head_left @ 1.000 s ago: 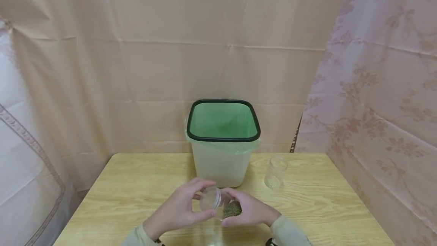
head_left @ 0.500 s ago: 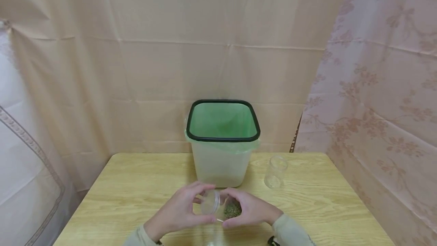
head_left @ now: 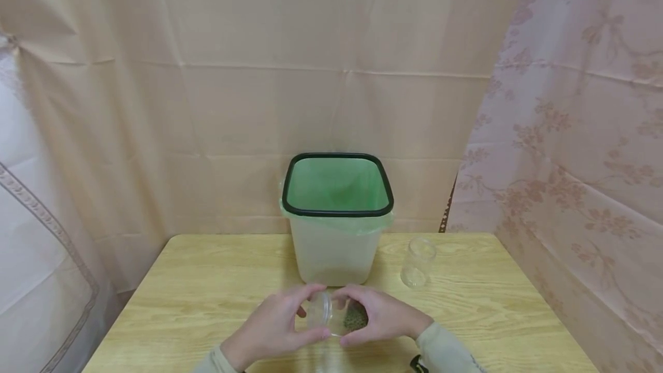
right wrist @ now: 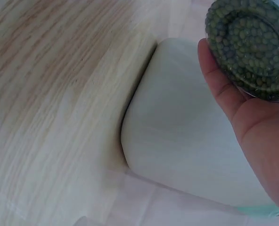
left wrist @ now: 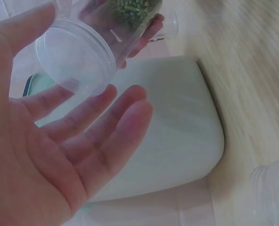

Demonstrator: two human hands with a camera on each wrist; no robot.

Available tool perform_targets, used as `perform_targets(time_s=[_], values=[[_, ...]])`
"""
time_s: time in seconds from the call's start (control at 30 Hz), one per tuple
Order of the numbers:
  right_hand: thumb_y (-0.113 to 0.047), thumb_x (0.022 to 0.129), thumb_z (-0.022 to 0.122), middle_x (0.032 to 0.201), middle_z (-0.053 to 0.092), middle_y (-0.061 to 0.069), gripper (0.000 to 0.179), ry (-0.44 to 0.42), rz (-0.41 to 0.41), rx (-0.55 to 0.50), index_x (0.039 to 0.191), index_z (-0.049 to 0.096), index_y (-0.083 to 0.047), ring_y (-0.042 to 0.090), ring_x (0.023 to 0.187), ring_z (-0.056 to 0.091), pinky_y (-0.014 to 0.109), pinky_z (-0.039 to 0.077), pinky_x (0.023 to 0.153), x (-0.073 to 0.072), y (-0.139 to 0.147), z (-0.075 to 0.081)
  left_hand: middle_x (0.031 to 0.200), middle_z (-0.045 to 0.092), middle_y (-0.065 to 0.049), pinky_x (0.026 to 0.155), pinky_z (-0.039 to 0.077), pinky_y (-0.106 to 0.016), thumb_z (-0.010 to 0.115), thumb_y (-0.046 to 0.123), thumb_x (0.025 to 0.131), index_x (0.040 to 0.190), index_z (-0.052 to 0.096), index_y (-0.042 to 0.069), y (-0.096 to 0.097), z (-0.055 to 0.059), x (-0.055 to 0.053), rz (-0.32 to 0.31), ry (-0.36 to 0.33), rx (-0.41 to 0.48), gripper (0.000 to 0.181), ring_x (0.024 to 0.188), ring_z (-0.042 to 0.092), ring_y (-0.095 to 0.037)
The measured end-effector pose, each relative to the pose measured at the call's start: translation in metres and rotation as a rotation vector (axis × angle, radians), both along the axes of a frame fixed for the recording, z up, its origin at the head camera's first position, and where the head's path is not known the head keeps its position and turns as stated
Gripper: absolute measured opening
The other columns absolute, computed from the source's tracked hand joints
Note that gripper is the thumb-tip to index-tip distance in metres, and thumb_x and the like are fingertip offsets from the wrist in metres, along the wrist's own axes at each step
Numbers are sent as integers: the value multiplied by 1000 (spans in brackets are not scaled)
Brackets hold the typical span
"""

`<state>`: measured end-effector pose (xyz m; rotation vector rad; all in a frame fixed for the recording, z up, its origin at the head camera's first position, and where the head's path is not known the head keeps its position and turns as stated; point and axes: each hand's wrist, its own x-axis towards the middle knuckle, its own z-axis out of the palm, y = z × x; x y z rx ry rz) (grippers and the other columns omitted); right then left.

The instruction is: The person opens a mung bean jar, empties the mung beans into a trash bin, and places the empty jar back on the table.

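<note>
At the far left hangs a white sheer curtain (head_left: 44,281) edged with a patterned brownish band, and beside it a creased beige curtain (head_left: 233,108) runs across the back. A pale yellow wood-grain table (head_left: 207,281) stands before it.

The person's left hand (head_left: 277,324) comes in from a pale sleeve, its thumb and fingers pinching the rim of a round, translucent plastic lid (head_left: 319,308). The lid sits at the mouth of a clear plastic jar (head_left: 338,318) with small green beans (head_left: 355,316) inside. The jar is held tilted between the two hands, in front of the bin, lid end to the left and base to the right, the beans gathered toward the base. From the left wrist, a clear, ridged container (left wrist: 274,193) also shows on the table, partly cut off.

Just behind the hands stands a whitish, squarish bin (head_left: 334,255) with a black rim and a light green plastic liner.

The person's right hand (head_left: 383,315) grasps the jar around its bean-filled end; there is something black at that sleeve's cuff.

Farther right, near the bin, a clear cylindrical container (head_left: 418,262) rests on the table. A pink curtain with a brownish floral print (head_left: 575,148) closes off the right side.
</note>
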<state>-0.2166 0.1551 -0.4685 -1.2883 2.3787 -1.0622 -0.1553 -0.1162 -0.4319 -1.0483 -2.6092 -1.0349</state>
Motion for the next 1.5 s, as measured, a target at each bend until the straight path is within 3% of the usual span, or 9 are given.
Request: perform_targets(time_s=[0.17, 0.33, 0.73, 0.97, 1.3, 1.5], values=[[-51, 85, 80, 120, 63, -5, 70, 67, 2, 25, 143, 51, -24, 5, 107, 57, 29, 51, 92, -1, -1, 1, 108, 73, -10, 59, 52, -17, 68, 54, 93, 134, 61, 3, 3, -4, 2, 63, -26, -18, 66, 72, 67, -9], [-51, 85, 80, 121, 64, -2, 72, 69, 7, 35, 143, 52, -21, 5, 107, 58, 29, 52, 93, -1, 0, 4, 106, 73, -12, 60, 52, -19, 69, 56, 92, 134, 60, 2, 6, -6, 2, 86, -87, -9, 70, 72, 66, -5], [-51, 82, 83, 112, 70, -8, 71, 150, 26, 61, 138, 60, -14, 1, 102, 62, 26, 53, 91, -6, 0, 8, 109, 71, -16, 63, 56, -19, 74, 48, 91, 136, 56, -4, 6, -12, -2, 12, -224, 111, 71, 80, 67, -4], [-50, 81, 83, 104, 72, -7, 68, 177, 78, 50, 135, 61, -14, -1, 96, 62, 19, 52, 84, -6, -1, 8, 112, 69, -9, 65, 57, -19, 74, 38, 94, 137, 53, -6, 5, -13, 0, -62, -229, 151, 65, 87, 69, -12], [-49, 80, 84, 103, 71, -9, 67, 143, 85, 30, 135, 60, -20, 0, 94, 63, 18, 52, 81, -6, 1, 9, 109, 68, -4, 60, 57, -18, 74, 40, 93, 137, 54, -1, 6, -15, 0, -82, -212, 173, 63, 88, 67, -6], [-47, 80, 85, 103, 72, -7, 66, 148, 77, 44, 134, 62, -17, 0, 95, 63, 19, 52, 82, -5, 0, 10, 117, 67, -9, 65, 59, -23, 79, 36, 90, 138, 54, 1, 6, -18, -1, -87, -271, 253, 64, 96, 68, -16]])
